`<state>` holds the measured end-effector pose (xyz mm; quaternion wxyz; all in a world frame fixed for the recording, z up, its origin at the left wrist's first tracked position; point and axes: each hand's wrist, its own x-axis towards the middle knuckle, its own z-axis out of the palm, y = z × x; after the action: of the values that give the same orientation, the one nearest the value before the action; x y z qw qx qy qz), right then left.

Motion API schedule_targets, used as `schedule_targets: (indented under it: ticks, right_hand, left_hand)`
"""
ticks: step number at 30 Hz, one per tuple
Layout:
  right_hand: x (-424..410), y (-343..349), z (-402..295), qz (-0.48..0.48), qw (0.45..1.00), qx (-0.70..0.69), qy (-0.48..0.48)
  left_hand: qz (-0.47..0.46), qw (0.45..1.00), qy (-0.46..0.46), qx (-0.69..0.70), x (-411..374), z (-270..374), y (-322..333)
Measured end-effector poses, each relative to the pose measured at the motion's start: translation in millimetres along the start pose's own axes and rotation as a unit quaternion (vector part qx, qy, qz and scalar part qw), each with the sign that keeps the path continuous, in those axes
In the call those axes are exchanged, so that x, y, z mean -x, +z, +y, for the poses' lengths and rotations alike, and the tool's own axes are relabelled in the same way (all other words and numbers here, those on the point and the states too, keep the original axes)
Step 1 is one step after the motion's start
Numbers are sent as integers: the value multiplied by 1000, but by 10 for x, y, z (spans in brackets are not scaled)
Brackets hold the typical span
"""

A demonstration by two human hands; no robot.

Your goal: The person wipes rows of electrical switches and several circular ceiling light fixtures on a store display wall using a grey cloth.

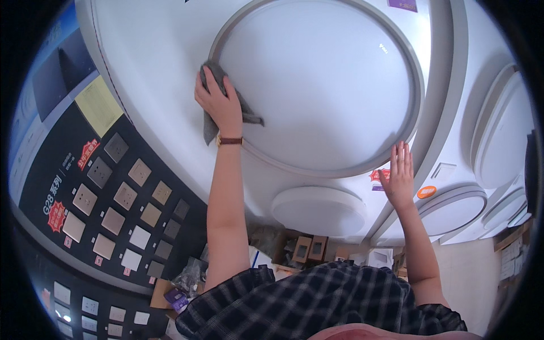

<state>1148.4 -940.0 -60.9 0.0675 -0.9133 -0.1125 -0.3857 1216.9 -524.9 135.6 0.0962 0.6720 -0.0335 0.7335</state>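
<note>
A large round ceiling lamp [314, 85] with a white cover and a grey rim is mounted on the white display panel [157, 55] before me. My left hand [219, 100] presses a dark grey cloth [211, 127] against the lamp's left rim, and part of the cloth trails onto the cover. The wrist bears a watch with a brown strap. At the lamp's lower right rim, my right hand [400, 174] is held up flat with nothing in it, its fingers extended close together and the thumb apart. Whether its fingertips touch the rim, I cannot tell.
A smaller round lamp [318, 211] sits below the large one. More lamps [454, 210] line the panels to the right. On the left, a black board [170, 182] carries several wall switches and sockets. Cardboard boxes [291, 250] and clear plastic wrapping [189, 276] lie below.
</note>
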Motion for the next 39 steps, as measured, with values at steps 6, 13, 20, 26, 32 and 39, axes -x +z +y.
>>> schedule_targets:
  ticks: [6, 13, 20, 26, 32, 39]
  right_hand:
    - [12, 106, 55, 49, 998, 21, -17]
    - [23, 120, 0, 65, 998, 22, -3]
    - [12, 54, -127, 58, 998, 33, 20]
    - [18, 45, -103, 58, 998, 6, 23]
    - [20, 9, -118, 41, 999, -2, 33]
    - [191, -86, -166, 51, 992, -117, 12]
  left_hand:
    - [-129, 990, 49, -19, 1121, -308, -358]
    - [-193, 960, 192, 59, 1293, -440, -627]
    - [-127, 980, 155, 20, 862, -630, -378]
    - [-183, 974, 125, 51, 1651, -515, -459]
    - [-223, 964, 104, 103, 2335, -67, -528]
    - [-330, 906, 96, 249, 2711, 834, -620]
